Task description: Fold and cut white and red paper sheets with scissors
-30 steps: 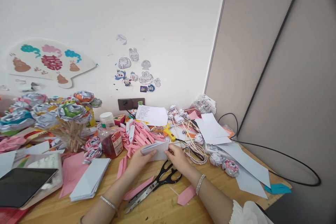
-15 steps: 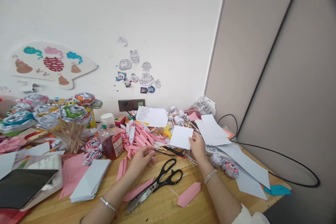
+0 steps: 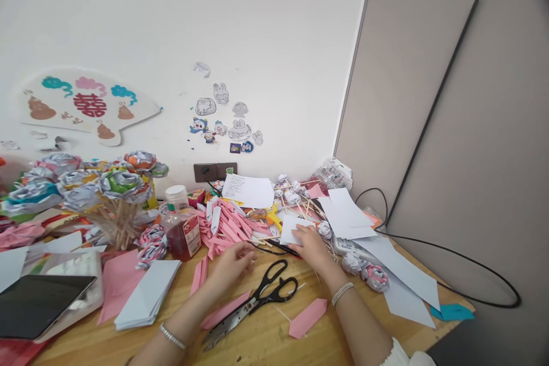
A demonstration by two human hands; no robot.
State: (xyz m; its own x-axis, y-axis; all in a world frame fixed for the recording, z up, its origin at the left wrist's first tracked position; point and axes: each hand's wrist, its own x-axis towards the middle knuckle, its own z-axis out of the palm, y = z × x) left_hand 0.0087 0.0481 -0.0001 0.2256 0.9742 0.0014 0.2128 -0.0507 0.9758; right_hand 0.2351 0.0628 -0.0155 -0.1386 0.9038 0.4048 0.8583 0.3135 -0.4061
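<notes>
In the head view, my right hand (image 3: 312,247) has its fingers over a small piece of white folded paper (image 3: 292,227) at the middle back of the table, with the thumb near its front edge. The paper rests over dark pens and a cable. My left hand (image 3: 235,263) hovers to the left, fingers loosely curled and apart, with nothing visible in it. Between my forearms lie large black-handled scissors (image 3: 261,297), blades toward me. A pink folded paper strip (image 3: 307,318) lies right of them, and another pink strip (image 3: 225,310) is partly under the blades.
Behind my left hand is a heap of pink folded strips (image 3: 231,220). To the left stand a bottle of red liquid (image 3: 175,234), a stack of white paper (image 3: 148,294), a black tablet (image 3: 43,304) and paper flowers (image 3: 122,183). White sheets (image 3: 398,263) cover the right side.
The folded paper was between both hands; my left hand let go, and my right hand carried it rightward, then lowered it onto the clutter. My left hand stays near its place.
</notes>
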